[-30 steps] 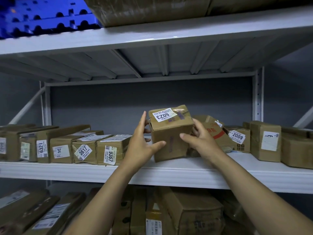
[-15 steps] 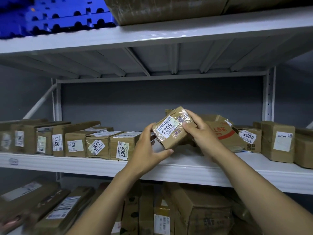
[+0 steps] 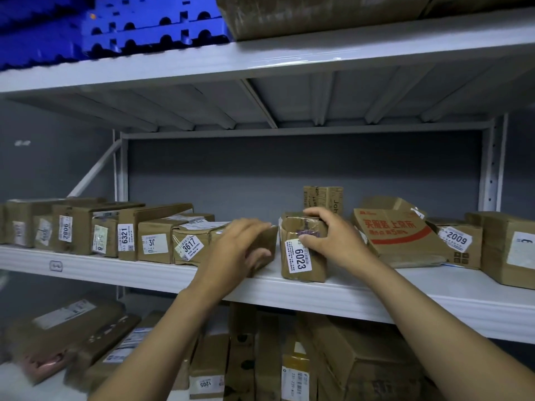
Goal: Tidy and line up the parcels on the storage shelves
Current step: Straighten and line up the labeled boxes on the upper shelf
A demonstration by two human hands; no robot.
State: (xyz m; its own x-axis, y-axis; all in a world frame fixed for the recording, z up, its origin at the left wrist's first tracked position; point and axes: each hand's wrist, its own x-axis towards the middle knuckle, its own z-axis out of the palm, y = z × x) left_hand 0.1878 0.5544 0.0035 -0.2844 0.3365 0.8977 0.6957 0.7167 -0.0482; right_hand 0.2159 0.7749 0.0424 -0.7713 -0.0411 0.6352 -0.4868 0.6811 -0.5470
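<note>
Fingers point(image 3: 314, 214): right hand point(image 3: 333, 241) grips 6023 point(image 3: 301, 257) | left hand point(image 3: 231, 253) grips neighbour point(image 3: 270, 240) | narrow gap

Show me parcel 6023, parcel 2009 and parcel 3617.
parcel 6023 point(image 3: 299, 257), head view, on its front label.
parcel 2009 point(image 3: 456, 238), head view, on its number label.
parcel 3617 point(image 3: 189, 246), head view, on its tilted label.

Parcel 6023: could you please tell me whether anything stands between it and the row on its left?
Nothing visible does. Parcel 6023, under the right hand, stands beside the row's end parcel, which the left hand holds; only a narrow gap separates them.
</note>
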